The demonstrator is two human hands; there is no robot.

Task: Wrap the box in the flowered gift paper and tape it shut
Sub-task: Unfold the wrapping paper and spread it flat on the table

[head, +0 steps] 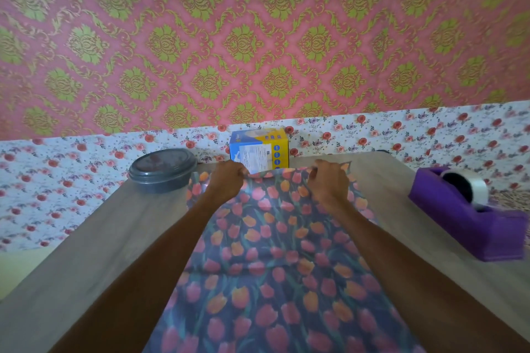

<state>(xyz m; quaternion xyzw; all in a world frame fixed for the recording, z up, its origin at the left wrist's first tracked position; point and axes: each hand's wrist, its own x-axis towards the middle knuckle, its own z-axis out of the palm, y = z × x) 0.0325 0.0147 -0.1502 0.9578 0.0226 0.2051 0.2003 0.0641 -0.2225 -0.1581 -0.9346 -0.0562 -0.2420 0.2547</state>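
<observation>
A sheet of dark gift paper (pixel 272 252) printed with pink and orange tulips lies along the middle of the table, running from the near edge to the far side. My left hand (pixel 228 180) and my right hand (pixel 328 180) each grip its far edge, fingers curled round the paper. Just beyond that edge stands the blue and yellow box (pixel 259 149), upright against the wall, its lower part hidden by the lifted paper edge and my hands.
A grey round lidded container (pixel 162 170) sits at the table's far left. A purple tape dispenser (pixel 473 215) with a clear tape roll stands at the right edge. The wooden table (pixel 100 238) ends at a flowered wall strip behind.
</observation>
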